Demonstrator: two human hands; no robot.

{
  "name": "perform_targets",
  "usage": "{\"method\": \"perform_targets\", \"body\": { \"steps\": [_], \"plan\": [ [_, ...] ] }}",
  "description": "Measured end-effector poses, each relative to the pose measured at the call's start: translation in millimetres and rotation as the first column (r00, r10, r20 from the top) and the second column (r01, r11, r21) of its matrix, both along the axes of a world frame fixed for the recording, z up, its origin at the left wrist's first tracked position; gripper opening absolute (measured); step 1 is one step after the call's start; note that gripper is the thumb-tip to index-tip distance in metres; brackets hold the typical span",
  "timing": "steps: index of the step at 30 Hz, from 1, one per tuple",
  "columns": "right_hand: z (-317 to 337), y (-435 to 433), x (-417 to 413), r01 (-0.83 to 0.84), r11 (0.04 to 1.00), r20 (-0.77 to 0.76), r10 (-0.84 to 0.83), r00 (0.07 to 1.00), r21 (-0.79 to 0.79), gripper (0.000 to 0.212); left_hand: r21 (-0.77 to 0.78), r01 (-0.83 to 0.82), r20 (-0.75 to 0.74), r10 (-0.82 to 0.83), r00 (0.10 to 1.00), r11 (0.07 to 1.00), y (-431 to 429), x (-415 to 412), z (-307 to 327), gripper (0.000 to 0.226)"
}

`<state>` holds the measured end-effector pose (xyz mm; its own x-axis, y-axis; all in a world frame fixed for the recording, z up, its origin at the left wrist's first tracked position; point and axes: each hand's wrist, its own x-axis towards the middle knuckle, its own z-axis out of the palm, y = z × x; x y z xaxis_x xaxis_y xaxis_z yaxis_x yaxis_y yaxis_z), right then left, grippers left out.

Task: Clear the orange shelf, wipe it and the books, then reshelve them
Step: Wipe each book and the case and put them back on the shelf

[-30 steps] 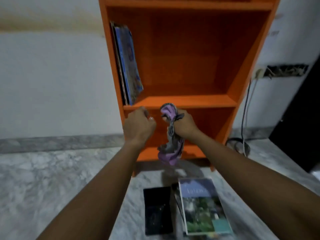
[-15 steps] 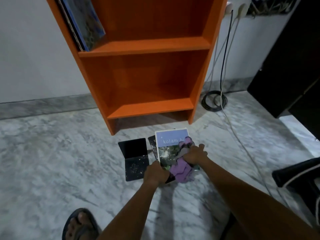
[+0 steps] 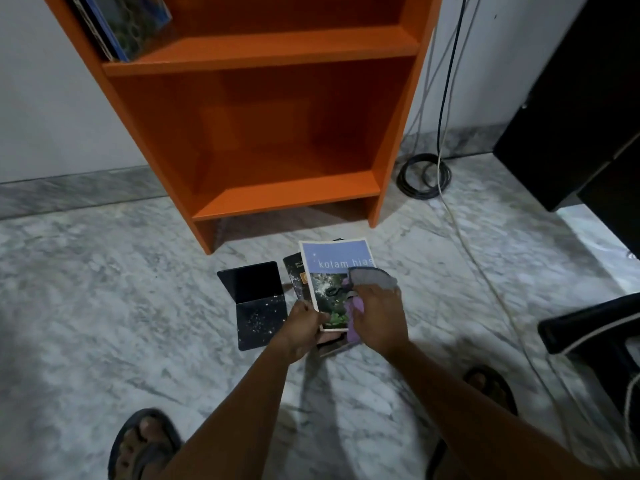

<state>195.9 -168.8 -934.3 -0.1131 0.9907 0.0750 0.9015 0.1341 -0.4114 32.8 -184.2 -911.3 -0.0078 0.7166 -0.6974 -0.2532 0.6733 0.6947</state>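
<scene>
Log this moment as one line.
left hand: grips "kolam hias" book | right hand: presses cloth on cover | orange shelf: bottom compartment bare

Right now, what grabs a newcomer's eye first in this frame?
The orange shelf fills the top centre, its lower compartments bare and a few books leaning in the upper left one. On the marble floor just in front, the left hand grips the "kolam hias" book while the right hand presses a purple-grey cloth on its cover. A black notebook lies beside it.
</scene>
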Motion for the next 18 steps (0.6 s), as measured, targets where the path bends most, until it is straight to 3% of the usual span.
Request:
{"method": "perform_targets", "body": {
  "steps": [2,4,8,10,14,18],
  "plan": [
    [19,-5,-3,0.195,0.976,-0.200,-0.212,0.957,-0.100,0.037,0.060,-0.017,0.115,0.010,0.993,0.998,-2,-1,12,0.027],
    [28,-12,-4,0.287,0.933,-0.418,-0.354,0.837,-0.215,0.032,0.126,-0.014,0.192,-0.010,0.981,0.992,-2,-3,20,0.043],
    [49,-36,-17,0.073,0.988,-0.677,-0.148,0.721,-0.138,0.020,0.164,0.068,0.166,-0.095,0.982,0.984,-7,-4,48,0.043],
    [58,-44,-25,-0.007,0.997,-0.735,-0.051,0.676,-0.076,0.022,0.212,0.127,0.133,-0.157,0.979,0.969,-14,-3,63,0.041],
    [68,-35,-38,-0.041,0.999,-0.741,0.019,0.671,-0.011,0.036,0.247,0.327,0.012,-0.340,0.940,0.912,-36,-4,86,0.029],
    [87,-8,-45,0.074,0.996,-0.798,-0.082,0.597,-0.047,0.040,0.244,0.391,-0.074,-0.385,0.920,0.887,-51,-9,105,0.046]
  ]
}}
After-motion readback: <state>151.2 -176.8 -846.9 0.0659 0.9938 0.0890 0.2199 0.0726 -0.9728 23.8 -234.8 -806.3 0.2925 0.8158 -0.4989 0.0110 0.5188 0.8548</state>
